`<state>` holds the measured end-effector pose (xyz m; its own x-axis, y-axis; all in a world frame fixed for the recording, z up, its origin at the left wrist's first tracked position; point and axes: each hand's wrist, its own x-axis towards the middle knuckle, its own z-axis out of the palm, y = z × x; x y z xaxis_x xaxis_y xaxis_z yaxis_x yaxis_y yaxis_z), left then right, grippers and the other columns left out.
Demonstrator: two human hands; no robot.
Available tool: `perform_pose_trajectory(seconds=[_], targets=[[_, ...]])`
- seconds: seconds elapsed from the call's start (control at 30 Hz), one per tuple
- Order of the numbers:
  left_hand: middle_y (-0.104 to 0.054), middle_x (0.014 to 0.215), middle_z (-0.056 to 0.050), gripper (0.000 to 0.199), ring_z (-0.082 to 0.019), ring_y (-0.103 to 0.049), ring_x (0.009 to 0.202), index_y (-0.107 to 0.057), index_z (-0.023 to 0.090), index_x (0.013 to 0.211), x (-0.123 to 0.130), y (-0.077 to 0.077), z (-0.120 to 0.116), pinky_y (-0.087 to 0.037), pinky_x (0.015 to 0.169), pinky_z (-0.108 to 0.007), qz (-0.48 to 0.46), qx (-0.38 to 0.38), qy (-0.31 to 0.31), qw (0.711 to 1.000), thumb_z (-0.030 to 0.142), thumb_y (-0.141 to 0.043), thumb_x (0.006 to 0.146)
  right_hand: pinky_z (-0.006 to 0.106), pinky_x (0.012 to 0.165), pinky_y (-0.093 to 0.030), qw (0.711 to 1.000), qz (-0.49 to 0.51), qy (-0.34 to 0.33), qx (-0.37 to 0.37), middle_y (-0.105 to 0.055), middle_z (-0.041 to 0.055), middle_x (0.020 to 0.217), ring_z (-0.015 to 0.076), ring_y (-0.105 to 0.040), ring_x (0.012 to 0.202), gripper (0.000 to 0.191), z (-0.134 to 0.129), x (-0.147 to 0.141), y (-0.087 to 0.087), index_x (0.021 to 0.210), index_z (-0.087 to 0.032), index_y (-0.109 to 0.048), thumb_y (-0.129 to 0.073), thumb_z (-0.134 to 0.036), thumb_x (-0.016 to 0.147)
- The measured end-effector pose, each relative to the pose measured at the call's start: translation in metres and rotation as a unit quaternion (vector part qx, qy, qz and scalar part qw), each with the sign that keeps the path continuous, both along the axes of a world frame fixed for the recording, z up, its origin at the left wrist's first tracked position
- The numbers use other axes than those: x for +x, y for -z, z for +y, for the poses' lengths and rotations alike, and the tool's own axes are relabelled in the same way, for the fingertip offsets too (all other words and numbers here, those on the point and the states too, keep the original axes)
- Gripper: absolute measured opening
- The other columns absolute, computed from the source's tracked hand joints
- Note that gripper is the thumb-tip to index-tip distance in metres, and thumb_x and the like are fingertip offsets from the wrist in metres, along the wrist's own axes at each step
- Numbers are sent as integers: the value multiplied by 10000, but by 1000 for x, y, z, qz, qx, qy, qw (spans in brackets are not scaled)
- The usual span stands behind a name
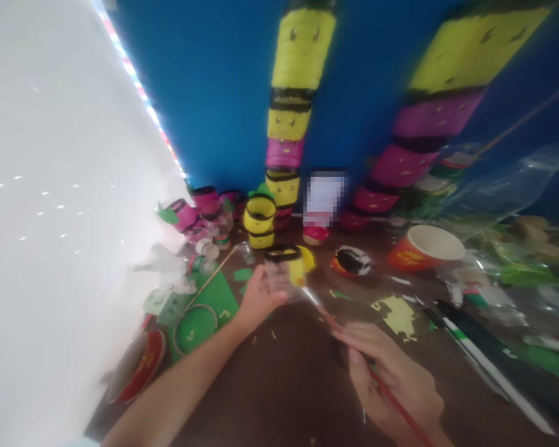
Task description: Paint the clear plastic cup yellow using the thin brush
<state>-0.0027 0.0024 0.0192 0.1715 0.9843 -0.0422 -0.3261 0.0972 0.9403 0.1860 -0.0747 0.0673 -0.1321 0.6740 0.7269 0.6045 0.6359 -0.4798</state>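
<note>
My left hand is closed around a small plastic cup that looks like a cut bottle piece, with a black rim and yellow paint on its right side. Its left part looks clear, with my fingers around it. In my right hand, a paintbrush with a red handle is pinched, and its tip meets the yellow side of the cup. A yellow rounded shape shows just behind the cup. To its right, a low container holds black paint.
Yellow and black painted pots and pink pots stand at the back. A paper cup is at right, near pens and clear plastic. Green paper, a tape roll and a red-lined bowl lie left.
</note>
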Motion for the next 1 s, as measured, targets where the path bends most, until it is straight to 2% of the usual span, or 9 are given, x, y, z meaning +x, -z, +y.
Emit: perform_pose_trajectory(seconds=[0.2, 0.43, 0.77, 1.0], targets=[[-685, 893, -85, 608, -237, -664, 845, -483, 185, 954, 2, 2, 1, -522, 731, -362, 2, -2, -18, 1000, 471, -784, 509, 252, 672, -552, 999, 24, -20, -6, -656, 26, 775, 145, -654, 742, 235, -3, 3, 5, 870, -178, -613, -483, -32, 740], [-681, 970, -106, 609, -247, -657, 894, -495, 181, 995, 0, 0, -1, -507, 813, -406, -5, 12, 14, 1000, 433, -789, 524, 290, 722, -569, 999, 42, 24, -8, -670, 42, 867, 172, -660, 818, 231, -3, 8, 13, 938, -186, -607, -521, -76, 754], [-680, 1002, -111, 622, -255, -663, 901, -500, 182, 1035, -1, 3, -2, -498, 839, -426, -20, 0, 42, 999, 409, -793, 535, 279, 717, -578, 998, 34, 42, -13, -667, 39, 881, 162, -661, 805, 238, -2, 6, 13, 958, -202, -605, -510, -78, 777], [-686, 948, -97, 603, -244, -664, 869, -515, 179, 994, -1, 1, -2, -519, 787, -394, -8, 19, 22, 1000, 447, -787, 526, 290, 714, -585, 998, 23, 55, -6, -661, 37, 891, 167, -663, 802, 210, -3, 7, 8, 957, -191, -592, -540, -117, 767]])
